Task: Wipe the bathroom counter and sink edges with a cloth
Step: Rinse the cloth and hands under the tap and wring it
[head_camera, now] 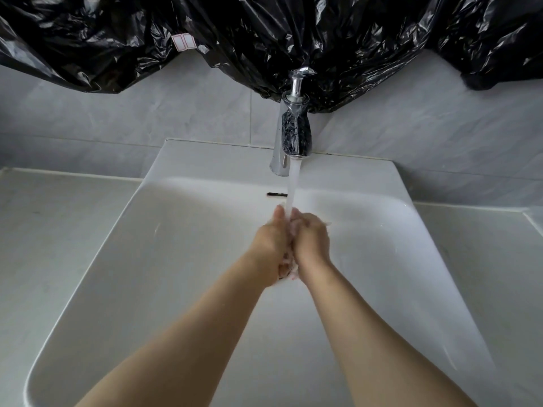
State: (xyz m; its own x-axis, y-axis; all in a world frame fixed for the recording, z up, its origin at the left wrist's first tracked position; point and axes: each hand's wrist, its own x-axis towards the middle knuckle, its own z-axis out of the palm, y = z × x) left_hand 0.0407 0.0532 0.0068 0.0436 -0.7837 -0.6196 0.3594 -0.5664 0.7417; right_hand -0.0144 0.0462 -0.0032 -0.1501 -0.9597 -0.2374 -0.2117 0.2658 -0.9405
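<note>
Water (293,183) from the glossy chrome faucet (293,136) pours onto a sodden white cloth (291,272) wadded between the left hand (271,245) and right hand (313,240), both curled round it, above the smooth, round-cornered white sink (176,259).

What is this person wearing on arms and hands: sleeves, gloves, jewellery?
The left forearm and right forearm are bare to the frame's edge, no sleeve in view. The left hand and right hand are ungloved; no watch, bracelet or ring shows, though fingers are partly hidden.
</note>
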